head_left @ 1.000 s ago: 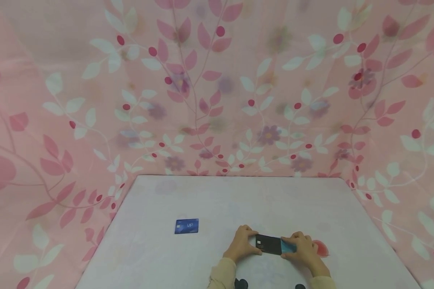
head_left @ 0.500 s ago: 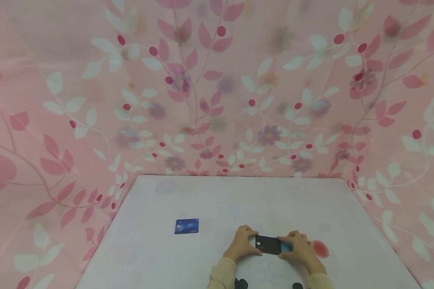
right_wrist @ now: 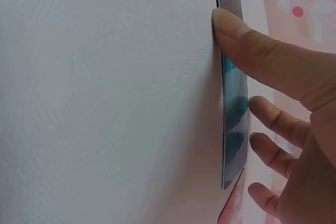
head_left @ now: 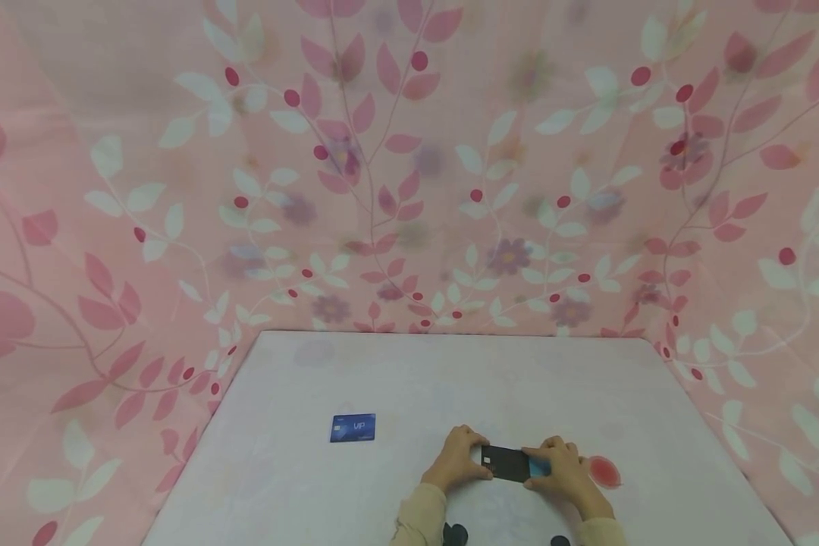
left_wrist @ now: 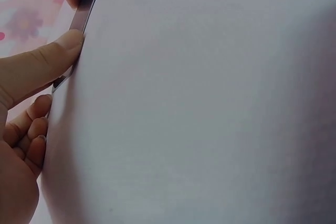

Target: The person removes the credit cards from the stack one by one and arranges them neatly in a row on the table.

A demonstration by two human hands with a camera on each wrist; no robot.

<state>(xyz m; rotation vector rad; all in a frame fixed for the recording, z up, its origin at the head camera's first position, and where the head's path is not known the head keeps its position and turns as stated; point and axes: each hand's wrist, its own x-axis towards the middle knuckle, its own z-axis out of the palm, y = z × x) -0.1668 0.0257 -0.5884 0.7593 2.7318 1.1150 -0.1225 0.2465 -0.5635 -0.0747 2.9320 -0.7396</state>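
My left hand (head_left: 456, 459) grips the left end of a black card (head_left: 506, 463) with a light chip square, thumb and finger at opposite long edges. Against its right end, my right hand (head_left: 566, 476) pinches a blue card (head_left: 539, 466), of which only a short strip shows in the head view; the black card overlaps it. From the right wrist, the blue card (right_wrist: 235, 114) is seen at a steep slant, thumb on the near edge, three fingers loosely bent beside it. In the left wrist view a dark strip of card (left_wrist: 80, 20) sits between thumb and fingers.
A dark blue card marked VIP (head_left: 353, 428) lies on the white table (head_left: 287, 493) to the left. Just right of my right hand is a red rounded thing (head_left: 604, 472), its kind unclear. Pink floral cloth (head_left: 409, 189) hangs behind and at both sides.
My right hand has shifted slightly left with the blue card, so less blue shows beside the black card and more of the red thing is visible. The left hand has stayed put.
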